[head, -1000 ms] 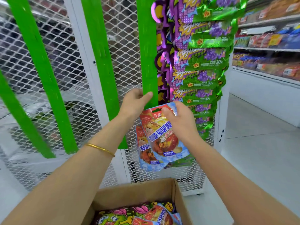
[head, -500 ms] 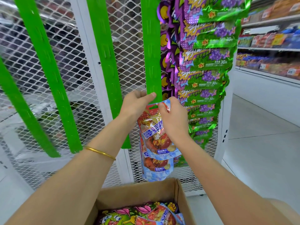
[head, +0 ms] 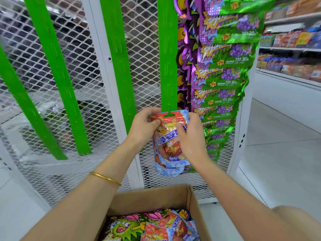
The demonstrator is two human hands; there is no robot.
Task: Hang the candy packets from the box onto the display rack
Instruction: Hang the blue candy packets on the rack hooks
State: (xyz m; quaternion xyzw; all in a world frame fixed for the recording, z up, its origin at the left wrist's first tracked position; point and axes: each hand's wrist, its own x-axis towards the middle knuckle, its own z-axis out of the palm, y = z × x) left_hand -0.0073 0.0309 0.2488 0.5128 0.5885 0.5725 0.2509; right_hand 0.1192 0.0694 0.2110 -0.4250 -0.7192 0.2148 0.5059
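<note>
A red and blue candy packet (head: 169, 134) hangs at the lower end of a green display strip (head: 167, 58), with the strip's tab through the hole at the packet's top. My left hand (head: 145, 125) pinches the packet's top left corner. My right hand (head: 190, 136) grips its right edge, thumb across the front. Another like packet (head: 166, 169) hangs just below, partly hidden. The cardboard box (head: 156, 197) stands below, holding several packets (head: 151, 226).
Two more green strips (head: 57, 66) (head: 118, 58) hang bare on the white mesh rack (head: 97, 54). Right of my hands hang several green and purple grape packets (head: 224, 75). Store shelves (head: 291, 49) and open floor (head: 278, 153) lie to the right.
The packet has been lifted and its top hole now sits on the strip's tab. My left hand left the strip and now pinches the packet's corner.
</note>
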